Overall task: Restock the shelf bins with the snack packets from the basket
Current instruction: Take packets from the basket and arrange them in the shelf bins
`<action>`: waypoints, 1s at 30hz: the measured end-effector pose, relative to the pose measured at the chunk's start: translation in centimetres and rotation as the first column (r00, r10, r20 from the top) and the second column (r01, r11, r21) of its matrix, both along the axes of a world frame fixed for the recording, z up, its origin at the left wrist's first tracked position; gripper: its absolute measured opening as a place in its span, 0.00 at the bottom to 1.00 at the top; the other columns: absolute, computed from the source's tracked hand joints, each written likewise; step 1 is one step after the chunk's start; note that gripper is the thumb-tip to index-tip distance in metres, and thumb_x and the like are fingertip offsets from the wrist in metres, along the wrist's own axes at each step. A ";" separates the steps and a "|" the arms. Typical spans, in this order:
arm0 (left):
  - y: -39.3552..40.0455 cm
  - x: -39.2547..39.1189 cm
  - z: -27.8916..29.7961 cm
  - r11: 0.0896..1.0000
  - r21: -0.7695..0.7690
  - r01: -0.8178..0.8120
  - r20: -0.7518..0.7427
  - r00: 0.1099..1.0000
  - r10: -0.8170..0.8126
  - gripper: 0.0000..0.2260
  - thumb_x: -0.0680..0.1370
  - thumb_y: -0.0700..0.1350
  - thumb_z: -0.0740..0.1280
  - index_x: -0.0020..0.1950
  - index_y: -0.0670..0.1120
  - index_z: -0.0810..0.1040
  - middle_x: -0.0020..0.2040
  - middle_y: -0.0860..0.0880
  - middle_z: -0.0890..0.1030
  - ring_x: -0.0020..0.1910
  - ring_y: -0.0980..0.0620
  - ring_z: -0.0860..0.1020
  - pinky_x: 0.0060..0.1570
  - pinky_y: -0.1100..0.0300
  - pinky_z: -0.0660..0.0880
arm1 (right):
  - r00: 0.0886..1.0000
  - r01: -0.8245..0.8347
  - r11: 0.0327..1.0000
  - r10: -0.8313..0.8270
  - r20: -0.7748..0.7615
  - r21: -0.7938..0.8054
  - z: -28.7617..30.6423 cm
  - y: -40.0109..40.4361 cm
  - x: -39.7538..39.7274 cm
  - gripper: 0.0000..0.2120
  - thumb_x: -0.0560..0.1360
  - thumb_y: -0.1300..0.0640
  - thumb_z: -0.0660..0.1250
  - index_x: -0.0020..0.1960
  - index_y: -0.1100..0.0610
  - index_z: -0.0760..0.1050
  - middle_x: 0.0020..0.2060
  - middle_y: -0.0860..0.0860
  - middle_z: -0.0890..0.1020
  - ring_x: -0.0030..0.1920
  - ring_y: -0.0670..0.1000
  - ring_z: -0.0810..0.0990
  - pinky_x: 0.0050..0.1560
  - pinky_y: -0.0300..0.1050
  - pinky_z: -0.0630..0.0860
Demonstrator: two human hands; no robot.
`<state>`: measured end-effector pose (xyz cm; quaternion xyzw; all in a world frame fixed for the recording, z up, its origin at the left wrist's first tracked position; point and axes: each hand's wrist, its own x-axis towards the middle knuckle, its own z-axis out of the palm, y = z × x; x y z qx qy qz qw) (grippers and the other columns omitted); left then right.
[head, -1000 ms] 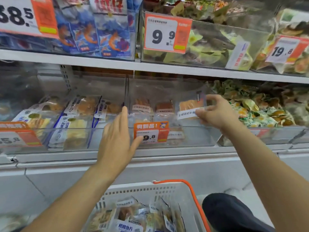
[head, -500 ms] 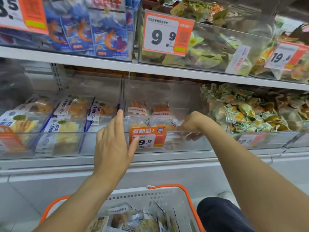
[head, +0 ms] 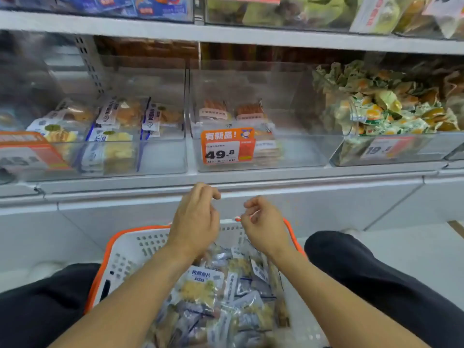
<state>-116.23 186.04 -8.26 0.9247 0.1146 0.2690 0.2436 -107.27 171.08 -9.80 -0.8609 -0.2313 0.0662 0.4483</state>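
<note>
A white basket (head: pixel 130 249) with an orange rim sits between my knees, filled with several clear snack packets (head: pixel 203 285). Both hands hover over its far rim, below the shelf edge. My left hand (head: pixel 194 222) hangs with loosely curled fingers and holds nothing. My right hand (head: pixel 263 224) is also loosely curled and empty. Straight ahead is the clear middle bin (head: pixel 296 151) with the orange 49.8 tag (head: pixel 227 145); it holds a few orange-brown packets (head: pixel 248 111) at its left side.
The left bin (head: pixel 163 156) holds blue-and-white packets. The right bin (head: pixel 391 151) is heaped with green and yellow wrapped snacks. A white shelf ledge (head: pixel 301 177) runs under the bins. My dark-trousered knees (head: pixel 351 267) flank the basket.
My right hand let go of the orange packet inside the middle bin and drew back. My left hand left the bin's front. Both dropped to just above the basket, and my view tilted down.
</note>
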 end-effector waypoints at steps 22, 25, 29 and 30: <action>-4.9 -16.4 -17.0 0.933 -0.358 0.032 -0.860 0.377 -0.343 0.11 0.78 0.55 0.68 0.51 0.48 0.80 0.46 0.53 0.81 0.47 0.50 0.79 0.51 0.57 0.76 | 0.540 -0.841 0.350 0.522 -0.660 -0.412 -14.0 -2.6 -12.2 0.10 0.76 0.62 0.65 0.49 0.53 0.84 0.46 0.48 0.82 0.47 0.50 0.78 0.50 0.43 0.75; -4.5 -16.0 -16.4 0.866 -0.473 -0.162 -0.781 0.533 -0.326 0.09 0.79 0.50 0.69 0.42 0.48 0.76 0.37 0.54 0.73 0.39 0.53 0.74 0.40 0.64 0.69 | 0.605 -0.790 0.472 0.493 -0.625 -0.392 -13.0 -1.7 -10.4 0.09 0.77 0.61 0.64 0.40 0.52 0.77 0.42 0.48 0.80 0.47 0.52 0.77 0.46 0.43 0.75; -3.9 -14.9 -14.7 0.600 -0.723 -0.342 -0.579 0.774 -0.256 0.05 0.79 0.46 0.70 0.53 0.49 0.83 0.54 0.52 0.84 0.56 0.54 0.81 0.64 0.54 0.74 | 0.716 -0.631 0.726 0.409 -0.566 -0.274 -10.2 -1.5 -7.1 0.09 0.78 0.55 0.69 0.46 0.61 0.80 0.42 0.53 0.83 0.43 0.52 0.80 0.46 0.45 0.77; -4.0 -14.5 -13.9 0.554 -0.743 -0.377 -0.560 0.802 -0.205 0.05 0.79 0.45 0.69 0.53 0.48 0.82 0.55 0.51 0.84 0.57 0.54 0.81 0.63 0.54 0.74 | 0.745 -0.566 0.790 0.368 -0.556 -0.235 -9.4 -1.6 -6.3 0.09 0.77 0.52 0.71 0.47 0.58 0.80 0.43 0.51 0.84 0.45 0.51 0.82 0.48 0.45 0.78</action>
